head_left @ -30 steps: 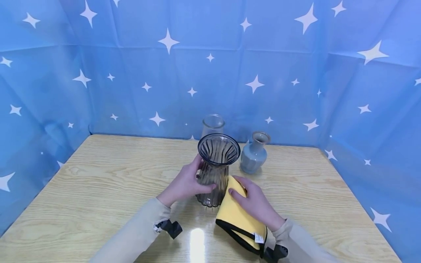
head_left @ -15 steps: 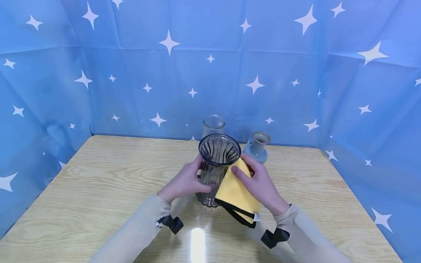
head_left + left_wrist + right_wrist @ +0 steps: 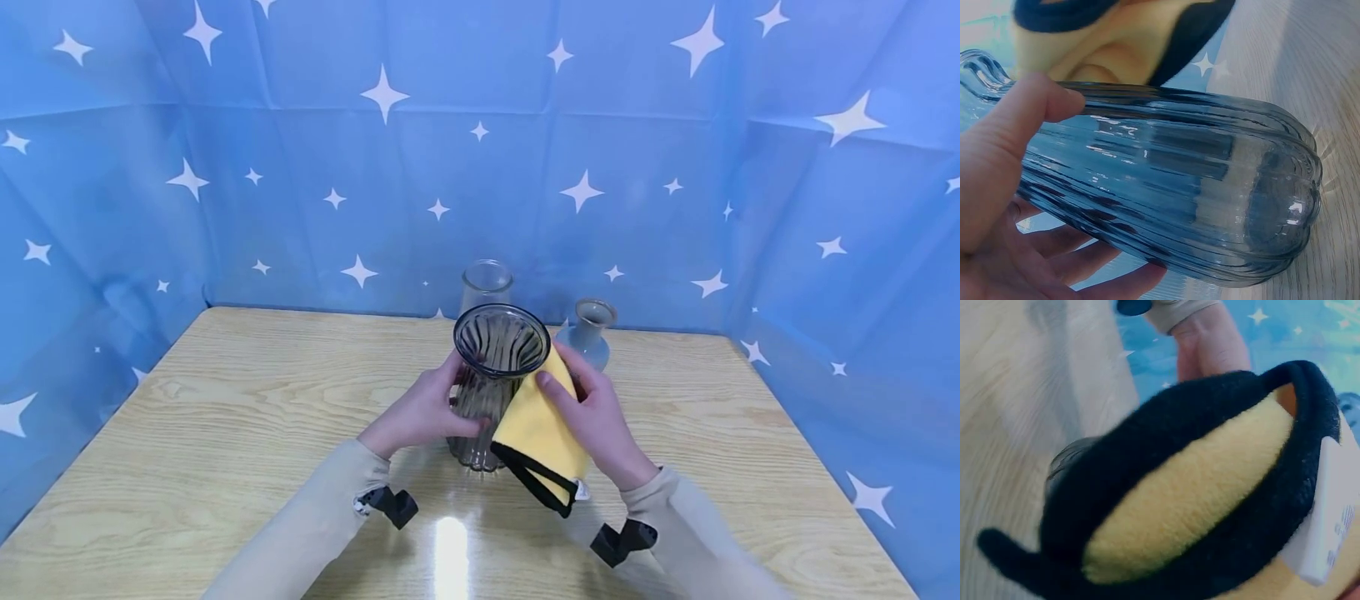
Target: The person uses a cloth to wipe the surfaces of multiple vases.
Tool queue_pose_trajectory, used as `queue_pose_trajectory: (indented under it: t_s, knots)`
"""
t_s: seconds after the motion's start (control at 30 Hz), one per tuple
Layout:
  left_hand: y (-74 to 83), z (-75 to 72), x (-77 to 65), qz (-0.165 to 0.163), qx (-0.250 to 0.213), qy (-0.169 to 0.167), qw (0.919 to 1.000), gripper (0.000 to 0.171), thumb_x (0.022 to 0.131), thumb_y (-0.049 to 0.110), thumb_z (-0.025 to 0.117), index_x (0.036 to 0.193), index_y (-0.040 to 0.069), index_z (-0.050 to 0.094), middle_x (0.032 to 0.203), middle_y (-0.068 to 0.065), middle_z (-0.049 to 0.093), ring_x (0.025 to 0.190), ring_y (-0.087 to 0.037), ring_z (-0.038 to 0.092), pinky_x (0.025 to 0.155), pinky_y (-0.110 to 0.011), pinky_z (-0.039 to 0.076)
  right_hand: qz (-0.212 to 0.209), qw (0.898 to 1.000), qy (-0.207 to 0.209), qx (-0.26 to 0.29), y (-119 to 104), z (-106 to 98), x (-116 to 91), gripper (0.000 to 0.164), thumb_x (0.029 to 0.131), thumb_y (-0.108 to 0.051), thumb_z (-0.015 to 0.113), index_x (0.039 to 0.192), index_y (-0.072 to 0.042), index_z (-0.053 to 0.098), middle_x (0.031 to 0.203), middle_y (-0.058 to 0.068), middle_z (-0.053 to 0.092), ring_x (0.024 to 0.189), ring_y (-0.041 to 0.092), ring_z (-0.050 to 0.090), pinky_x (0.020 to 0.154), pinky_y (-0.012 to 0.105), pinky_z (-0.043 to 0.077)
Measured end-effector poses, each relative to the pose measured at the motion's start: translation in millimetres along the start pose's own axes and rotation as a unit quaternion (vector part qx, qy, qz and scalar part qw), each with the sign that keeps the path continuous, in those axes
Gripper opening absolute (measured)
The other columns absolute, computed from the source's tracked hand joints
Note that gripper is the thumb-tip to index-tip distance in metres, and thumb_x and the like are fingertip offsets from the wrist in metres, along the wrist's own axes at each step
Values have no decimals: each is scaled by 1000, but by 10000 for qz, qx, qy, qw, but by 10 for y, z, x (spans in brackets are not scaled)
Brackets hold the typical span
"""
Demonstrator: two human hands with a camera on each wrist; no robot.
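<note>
A ribbed, smoky glass vase [image 3: 472,408] with a flared dark rim stands upright on the table. My left hand [image 3: 427,408] grips its left side, the thumb across the front and the fingers round the back, as the left wrist view shows on the ribbed glass [image 3: 1179,169]. In my right hand [image 3: 597,417] is a folded yellow cloth [image 3: 542,425] with black edging, pinched with the thumb on top. The cloth lies against the vase's right side, just under the rim. Its white label [image 3: 1322,512] and black border fill the right wrist view.
Behind the ribbed vase stands a clear glass vase [image 3: 486,283], partly hidden. A small blue-grey ceramic vase [image 3: 588,333] is just beyond my right hand. The wooden table [image 3: 262,383] ends at a blue curtain [image 3: 300,150] with white stars.
My right hand has moved the cloth up along the vase's right side, from its lower body to below the rim. The left hand and vase have stayed in place.
</note>
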State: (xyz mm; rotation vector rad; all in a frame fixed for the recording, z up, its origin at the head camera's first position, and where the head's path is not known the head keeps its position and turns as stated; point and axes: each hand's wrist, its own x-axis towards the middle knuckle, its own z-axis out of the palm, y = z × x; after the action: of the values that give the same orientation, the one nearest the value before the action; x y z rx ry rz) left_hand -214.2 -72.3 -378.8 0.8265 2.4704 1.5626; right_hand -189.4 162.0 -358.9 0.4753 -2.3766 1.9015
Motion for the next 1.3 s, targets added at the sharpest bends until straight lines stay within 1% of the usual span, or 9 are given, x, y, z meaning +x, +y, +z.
queue_pose_trajectory:
  t_s: [0.17,0.3,0.37,0.53,0.77,0.83,0.97,1.17,1.3]
  knots:
    - [-1,5,6,27,-28,-31,10000,85,72,9,82,141,13,33,127,-10,58,113,-25,56,92,-38,48,-28,9950,-498,-866,149,-3,-57,39,99,-18,57,136,-7,51,106,14,58,81,22,63,66,32,56]
    - [-2,11,10,77,64,9,9999,83,72,8,82,139,12,33,125,-10,58,112,-23,56,94,-37,47,154,9880,-647,-1394,285,4,-111,42,99,-20,57,138,-5,50,116,14,57,81,17,62,68,30,54]
    - [2,14,7,93,75,41,9999,82,71,8,82,138,11,34,124,-10,59,111,-23,57,94,-36,47,322,9814,-722,-1749,348,25,-137,43,99,-22,57,138,-4,50,114,13,59,77,13,60,69,30,53]
    - [6,27,6,118,71,70,9999,83,71,7,82,138,9,33,124,-11,58,110,-22,57,94,-36,47,782,9647,-1020,-2300,434,80,-172,38,100,-24,53,132,-3,54,92,5,61,66,11,57,68,30,50]
    - [-6,45,15,157,94,96,9998,83,71,7,81,138,10,33,124,-10,58,108,-21,58,92,-34,48,1638,9589,-1435,-1821,448,90,-173,24,102,-24,48,106,-1,54,76,6,53,60,17,53,60,32,47]
    - [-7,47,17,153,103,96,9998,83,71,7,81,139,10,32,124,-10,58,108,-21,58,92,-34,48,1935,9560,-1537,-1584,475,89,-171,24,102,-24,46,103,-1,52,76,6,53,61,17,54,60,32,47]
    - [-7,46,22,165,111,91,9998,83,72,6,81,139,9,32,125,-11,58,110,-22,58,93,-35,47,2222,9541,-1677,-1102,535,81,-161,26,102,-23,43,103,2,52,79,6,57,64,15,56,62,31,49]
    - [-18,41,7,118,-62,67,9999,83,73,7,79,141,10,31,127,-12,56,110,-23,57,93,-37,47,2150,9585,-1693,-801,545,64,-164,32,102,-25,45,111,4,53,80,5,60,65,15,58,63,31,50]
    - [-27,40,-7,90,-116,-3,9999,86,75,8,77,145,10,27,132,-13,53,115,-23,54,97,-37,45,1921,9684,-1344,-849,507,71,-189,37,100,-25,51,124,3,51,84,7,62,65,17,60,63,33,52]
